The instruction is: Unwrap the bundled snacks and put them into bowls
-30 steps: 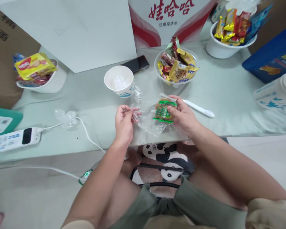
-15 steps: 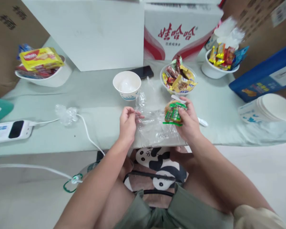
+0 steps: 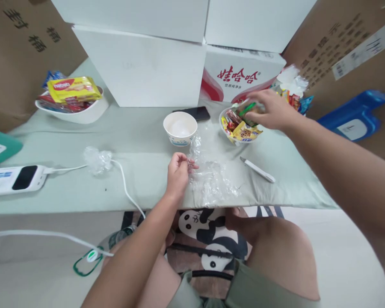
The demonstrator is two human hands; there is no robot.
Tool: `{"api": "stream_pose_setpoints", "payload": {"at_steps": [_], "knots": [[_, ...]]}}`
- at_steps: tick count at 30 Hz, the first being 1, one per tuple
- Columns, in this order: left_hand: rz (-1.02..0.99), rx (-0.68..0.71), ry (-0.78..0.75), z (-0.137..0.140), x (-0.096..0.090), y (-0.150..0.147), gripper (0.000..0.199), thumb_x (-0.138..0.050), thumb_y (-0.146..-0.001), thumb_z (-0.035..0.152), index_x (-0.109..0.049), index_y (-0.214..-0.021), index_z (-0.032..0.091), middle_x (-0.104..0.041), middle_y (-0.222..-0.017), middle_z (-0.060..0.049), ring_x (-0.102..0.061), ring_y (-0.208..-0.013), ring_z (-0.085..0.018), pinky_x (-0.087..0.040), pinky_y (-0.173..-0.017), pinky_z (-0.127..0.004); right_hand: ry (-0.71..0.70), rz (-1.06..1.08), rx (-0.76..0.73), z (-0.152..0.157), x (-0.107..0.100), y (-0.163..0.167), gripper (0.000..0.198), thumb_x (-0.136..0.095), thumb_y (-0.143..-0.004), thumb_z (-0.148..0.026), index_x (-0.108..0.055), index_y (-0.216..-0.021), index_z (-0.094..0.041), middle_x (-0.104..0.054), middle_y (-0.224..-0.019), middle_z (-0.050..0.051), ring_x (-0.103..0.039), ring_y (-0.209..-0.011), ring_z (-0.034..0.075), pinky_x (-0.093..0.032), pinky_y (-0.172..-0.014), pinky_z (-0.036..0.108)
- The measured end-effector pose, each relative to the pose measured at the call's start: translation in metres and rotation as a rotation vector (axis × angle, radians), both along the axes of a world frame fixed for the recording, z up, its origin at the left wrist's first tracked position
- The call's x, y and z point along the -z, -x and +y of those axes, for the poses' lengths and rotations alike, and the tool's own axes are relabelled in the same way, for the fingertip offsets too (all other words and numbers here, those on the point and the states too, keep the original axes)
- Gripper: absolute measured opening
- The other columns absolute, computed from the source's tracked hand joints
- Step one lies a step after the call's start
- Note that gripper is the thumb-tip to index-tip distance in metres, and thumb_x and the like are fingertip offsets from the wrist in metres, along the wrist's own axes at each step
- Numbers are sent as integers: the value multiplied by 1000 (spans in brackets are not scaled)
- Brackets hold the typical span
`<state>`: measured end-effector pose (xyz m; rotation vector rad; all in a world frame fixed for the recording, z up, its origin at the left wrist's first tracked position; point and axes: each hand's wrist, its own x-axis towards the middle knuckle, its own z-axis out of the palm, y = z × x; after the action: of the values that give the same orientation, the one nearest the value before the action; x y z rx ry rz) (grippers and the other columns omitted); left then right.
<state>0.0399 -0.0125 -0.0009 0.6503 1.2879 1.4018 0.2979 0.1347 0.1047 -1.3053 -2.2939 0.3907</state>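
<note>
My right hand (image 3: 270,109) grips a green-and-clear snack packet (image 3: 250,112) over the bowl of wrapped snacks (image 3: 242,136); my fingers cover part of the packet. Near the table's front, my left hand (image 3: 179,173) pinches the edge of a crumpled clear plastic bag (image 3: 211,182) that lies flat on the cloth. Just beyond the left hand stands a paper bowl (image 3: 180,128) with something whitish inside. To the right of the plastic lies a white utility knife (image 3: 257,169).
A black phone (image 3: 195,113) lies behind the paper bowl. White boxes (image 3: 147,68) stand along the back. On the left are another snack bowl (image 3: 80,112), a power strip (image 3: 16,177) and a white cable (image 3: 123,182). A blue container (image 3: 356,115) stands at the right.
My right hand has moved forward and right with the packet, from above the plastic to the snack bowl. The utility knife is now uncovered. My left hand still pinches the plastic. The view has shifted.
</note>
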Motion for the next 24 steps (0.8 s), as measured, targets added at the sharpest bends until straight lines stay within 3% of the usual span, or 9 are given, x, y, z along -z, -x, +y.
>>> {"api": "stream_pose_setpoints", "payload": {"at_steps": [8, 12, 15, 17, 20, 21, 22, 24], "knots": [[24, 5, 2, 1, 2, 2, 12, -52, -74, 20, -44, -84, 22, -62, -77, 5, -69, -63, -10, -43, -57, -21, 75, -228, -19, 45, 46, 2, 49, -42, -93, -46, -65, -128, -20, -65, -137, 16, -57, -133, 37, -39, -115, 61], [28, 14, -1, 1, 3, 2, 11, -52, -75, 19, -45, -83, 22, -62, -76, 6, -69, -62, -10, -43, -58, -21, 91, -39, 18, 41, 59, 6, 47, -44, -93, -49, -66, -122, -21, -65, -138, 13, -56, -133, 33, -36, -118, 57], [39, 25, -4, 2, 3, 0, 11, -51, -75, 19, -44, -83, 22, -62, -76, 6, -67, -61, -10, -44, -58, -21, 126, 187, 78, 39, 51, 1, 48, -44, -94, -57, -64, -122, -24, -66, -136, 8, -55, -133, 30, -39, -115, 53], [43, 26, 2, 1, 3, -1, 10, -51, -75, 19, -44, -83, 22, -61, -76, 6, -67, -60, -9, -44, -57, -21, 43, 346, 147, 34, 38, -4, 51, -36, -97, -61, -61, -126, -29, -62, -143, 5, -50, -138, 28, -38, -117, 52], [32, 22, 12, 1, 2, -2, 12, -52, -74, 19, -44, -83, 22, -61, -75, 6, -66, -59, -10, -43, -55, -21, -80, 611, 354, -4, 21, -2, 56, -23, -97, -58, -59, -130, -30, -58, -147, 7, -46, -145, 30, -37, -118, 57], [27, 22, 14, 1, 1, -3, 12, -52, -74, 18, -44, -82, 22, -61, -74, 6, -66, -58, -10, -42, -54, -21, -42, 693, 422, -27, 18, 3, 57, -22, -96, -56, -58, -129, -27, -59, -144, 11, -49, -143, 32, -40, -116, 59], [24, 22, 15, 1, 1, -3, 13, -52, -73, 17, -44, -82, 22, -61, -74, 5, -66, -57, -10, -42, -53, -21, 39, 745, 397, -55, 16, 10, 56, -23, -96, -53, -56, -131, -25, -59, -144, 14, -53, -140, 34, -44, -112, 60], [26, 23, 20, 1, 2, -5, 13, -52, -74, 16, -45, -82, 23, -61, -74, 5, -65, -57, -10, -42, -51, -21, 167, 719, 209, -119, 16, 28, 54, -18, -100, -51, -55, -133, -30, -66, -135, 13, -60, -133, 33, -53, -102, 60]]}}
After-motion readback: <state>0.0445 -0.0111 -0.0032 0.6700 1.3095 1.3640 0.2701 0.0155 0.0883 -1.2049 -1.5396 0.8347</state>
